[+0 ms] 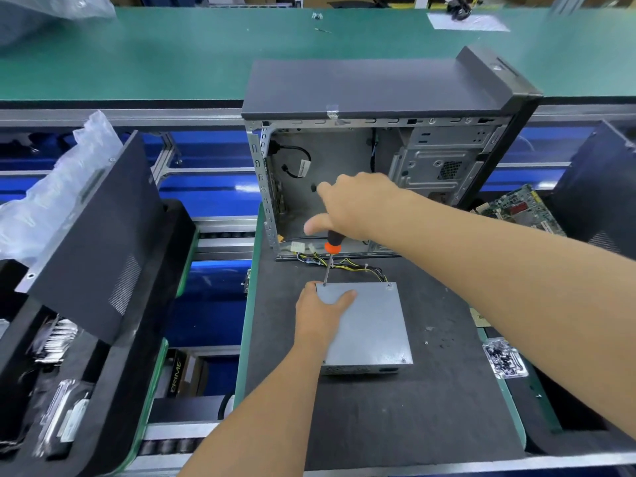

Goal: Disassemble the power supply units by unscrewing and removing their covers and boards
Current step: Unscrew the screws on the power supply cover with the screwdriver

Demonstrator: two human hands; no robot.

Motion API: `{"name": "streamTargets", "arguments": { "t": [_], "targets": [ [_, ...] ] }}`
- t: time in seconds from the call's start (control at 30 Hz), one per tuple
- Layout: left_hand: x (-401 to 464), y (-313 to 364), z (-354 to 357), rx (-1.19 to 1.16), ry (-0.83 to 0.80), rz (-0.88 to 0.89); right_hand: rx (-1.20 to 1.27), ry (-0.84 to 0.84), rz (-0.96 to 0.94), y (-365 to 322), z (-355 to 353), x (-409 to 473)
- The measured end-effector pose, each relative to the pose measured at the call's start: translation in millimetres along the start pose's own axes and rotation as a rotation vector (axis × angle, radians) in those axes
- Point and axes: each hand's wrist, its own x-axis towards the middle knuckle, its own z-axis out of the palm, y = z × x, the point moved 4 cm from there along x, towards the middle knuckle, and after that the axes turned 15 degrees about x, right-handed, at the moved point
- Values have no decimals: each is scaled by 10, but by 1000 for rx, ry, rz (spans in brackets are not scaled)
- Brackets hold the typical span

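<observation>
Green workbench (172,56) beyond blue-framed conveyor rails (213,197), brightly lit.

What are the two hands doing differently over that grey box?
The right hand is raised and grips the screwdriver, its tip at a far-corner screw. The left hand lies low, holding the power supply unit by its far-left corner, thumb on the cover. Both are bare.
</observation>
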Motion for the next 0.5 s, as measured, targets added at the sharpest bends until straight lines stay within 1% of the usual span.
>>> {"name": "streamTargets", "arguments": {
  "t": [0.03, 0.07, 0.1, 0.17, 0.27, 0.3, 0.4, 0.47, 0.5],
  "targets": [
    [4, 2, -1, 3, 0, 2, -124, 33, -2, -7, -20, -2],
    [5, 4, 1, 6, -1, 2, -191, 50, -25, -18, -25, -6],
    [5, 4, -2, 9, -1, 1, -179, 60, -63, -26, -15, -5],
    [3, 1, -1, 8, 6, 0, -32, 35, -119, -23, 25, 1],
    [-6, 9, -3, 0, 14, -2, 250, -62, -156, -13, 29, 7],
    [-8, 10, -4, 0, 14, -4, 303, -83, -148, -2, 23, 13],
    [-17, 10, -10, -1, 14, -8, 361, -131, -70, 28, 63, 11],
    [-18, 7, -8, -4, 8, -11, 288, -111, 32, 40, 71, -19],
    [-17, 9, -10, -10, 5, -12, 168, -73, 53, 16, 45, -40]
  ]
}}
